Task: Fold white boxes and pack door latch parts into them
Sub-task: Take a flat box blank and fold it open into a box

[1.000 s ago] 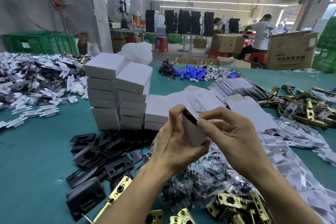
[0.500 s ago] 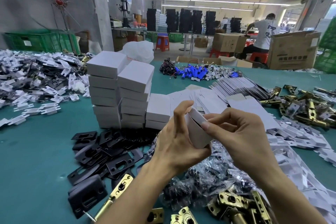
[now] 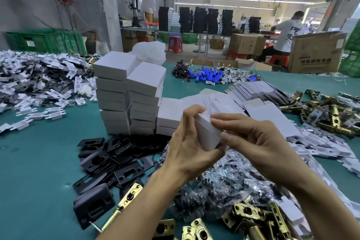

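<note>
Task prob. mid-run, lots left. A stack of closed boxes [image 3: 124, 91] stands several high at far left of centre on the tabletop [image 3: 39, 161]. They look finished, though what's inside can't be seen. Still to fold: a fan of flat blanks [image 3: 259, 91] at far right. Still to pack: black plates [image 3: 116, 160] near left, bagged parts [image 3: 224, 185] under the hands, and brass latches [image 3: 249, 214] near right.

The current box [image 3: 206, 132] is held in the air at centre, above the bagged parts, w/ both hands clamped on it. The left hand [image 3: 187, 142] curls round its left side & lower end. The right hand [image 3: 259, 142] pinches it, fingertips on the top end & thumb low on the broad face. The top flap looks tucked shut. The lower end is hidden, so can't tell if that end is closed or if parts are in.

Its long axis is approx. upright but tilted: top end leans far-left, bottom end comes near-right. The broad face turns toward the viewer.
</note>
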Action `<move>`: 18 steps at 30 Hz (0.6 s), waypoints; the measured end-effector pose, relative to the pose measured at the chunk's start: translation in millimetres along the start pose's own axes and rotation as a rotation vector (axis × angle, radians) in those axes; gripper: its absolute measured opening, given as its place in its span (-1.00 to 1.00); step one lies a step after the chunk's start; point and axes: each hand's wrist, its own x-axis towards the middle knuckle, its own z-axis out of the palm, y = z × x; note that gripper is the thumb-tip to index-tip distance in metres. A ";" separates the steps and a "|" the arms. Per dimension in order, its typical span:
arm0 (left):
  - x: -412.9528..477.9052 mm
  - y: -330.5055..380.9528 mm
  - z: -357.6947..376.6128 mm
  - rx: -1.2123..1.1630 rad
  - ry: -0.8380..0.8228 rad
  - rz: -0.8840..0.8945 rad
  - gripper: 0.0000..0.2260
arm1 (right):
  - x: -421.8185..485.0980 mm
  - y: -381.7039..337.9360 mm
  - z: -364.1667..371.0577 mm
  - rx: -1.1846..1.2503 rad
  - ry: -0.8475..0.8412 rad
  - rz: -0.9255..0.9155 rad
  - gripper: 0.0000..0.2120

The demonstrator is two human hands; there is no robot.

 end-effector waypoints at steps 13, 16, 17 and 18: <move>1.8 2.7 -0.7 -0.118 -0.005 -0.073 -0.47 | 2.2 14.4 6.6 -0.111 0.201 -0.250 -0.82; 3.9 1.8 -1.9 -0.130 0.004 -0.065 -0.50 | 2.6 17.1 4.9 -0.161 0.154 -0.267 -0.78; 4.1 1.7 -2.3 -0.134 0.005 -0.065 -0.50 | 2.5 17.4 4.8 -0.164 0.143 -0.262 -0.77; 4.4 1.6 -2.8 -0.131 0.001 -0.065 -0.51 | 2.3 17.6 4.7 -0.156 0.135 -0.253 -0.76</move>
